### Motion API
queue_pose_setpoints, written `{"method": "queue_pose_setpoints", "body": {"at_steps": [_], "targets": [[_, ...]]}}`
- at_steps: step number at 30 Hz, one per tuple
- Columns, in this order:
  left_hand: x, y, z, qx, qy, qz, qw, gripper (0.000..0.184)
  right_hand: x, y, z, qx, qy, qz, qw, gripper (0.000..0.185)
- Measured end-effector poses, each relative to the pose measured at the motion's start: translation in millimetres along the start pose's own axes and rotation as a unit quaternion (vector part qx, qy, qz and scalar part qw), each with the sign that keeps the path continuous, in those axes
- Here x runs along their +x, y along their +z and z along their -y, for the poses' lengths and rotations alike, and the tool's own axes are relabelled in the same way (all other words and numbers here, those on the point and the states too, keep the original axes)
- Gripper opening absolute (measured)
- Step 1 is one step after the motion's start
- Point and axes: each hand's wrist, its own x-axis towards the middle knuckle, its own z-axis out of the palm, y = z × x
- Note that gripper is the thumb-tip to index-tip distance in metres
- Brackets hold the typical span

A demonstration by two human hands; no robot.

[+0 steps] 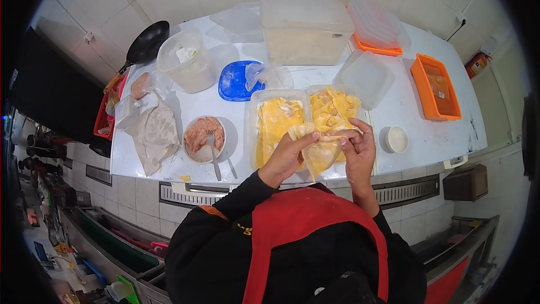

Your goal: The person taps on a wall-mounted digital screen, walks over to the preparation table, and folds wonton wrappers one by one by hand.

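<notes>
My left hand [288, 156] pinches one side of a thin, pale yellow dough wrapper [311, 153]. On the other side, the fingers of my right hand [359, 149] are closed on its upper edge. The wrapper hangs above the near side of two clear trays. Yellow wrapper sheets [278, 118] lie in the left tray, and folded yellow pieces [332, 107] fill the right tray. To the left stands a white bowl [188, 156] of pink minced filling [197, 134], with a metal spoon [213, 155] leaning out over its rim.
A blue lid [233, 80], a tall clear tub [185, 62] and a large lidded box [306, 28] stand behind the trays. A small white cup [397, 139] and an orange basket [436, 87] are at the right. A black pan [149, 42] lies back left.
</notes>
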Motion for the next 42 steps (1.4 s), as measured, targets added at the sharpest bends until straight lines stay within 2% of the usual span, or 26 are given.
{"method": "queue_pose_setpoints", "body": {"at_steps": [2,5,7,11,13,14,17,20,23,25,31,37,41,42], "targets": [[-1,2,0,0.033,0.009,0.004,0.999,0.031,4,-3,6,-0.011,-0.021,0.038,0.999,0.038],[-4,1,-4,0.178,0.048,0.008,0.983,0.025,11,-6,21,-0.058,-0.044,0.127,0.989,0.037],[-4,0,-11,0.319,0.066,0.01,0.946,0.021,19,-4,28,-0.084,-0.065,0.191,0.976,0.038],[-10,8,-21,0.489,0.129,-0.009,0.863,0.019,34,1,51,-0.188,0.006,0.268,0.945,0.044],[-10,9,-26,0.521,0.141,0.001,0.842,0.019,37,1,52,-0.206,0.047,0.293,0.933,0.046],[-10,8,-29,0.538,0.147,0.006,0.83,0.02,37,0,50,-0.215,0.036,0.298,0.929,0.045],[-4,-5,-33,0.499,0.028,0.048,0.865,0.016,35,-3,37,-0.223,0.013,0.293,0.93,0.042],[-1,-9,-22,0.419,0.041,0.025,0.907,0.019,32,-3,24,-0.201,0.004,0.256,0.946,0.038],[5,-12,-14,0.373,0.05,0.0,0.926,0.019,31,-3,18,-0.188,0.018,0.221,0.957,0.036],[8,-14,-8,0.368,0.062,0.0,0.928,0.019,28,-3,18,-0.153,0.061,0.193,0.967,0.036],[20,-20,12,0.384,0.026,0.008,0.923,0.019,20,-14,3,-0.211,0.042,0.153,0.964,0.038],[33,-44,44,0.295,-0.009,0.061,0.954,0.026,15,-59,-22,-0.111,0.137,0.117,0.977,0.035],[47,-60,56,0.188,-0.028,0.076,0.979,0.025,54,-83,-25,-0.131,0.137,0.183,0.965,0.035],[53,-60,57,0.209,-0.016,0.059,0.976,0.025,69,-89,-31,-0.137,0.136,0.193,0.962,0.035]]}}
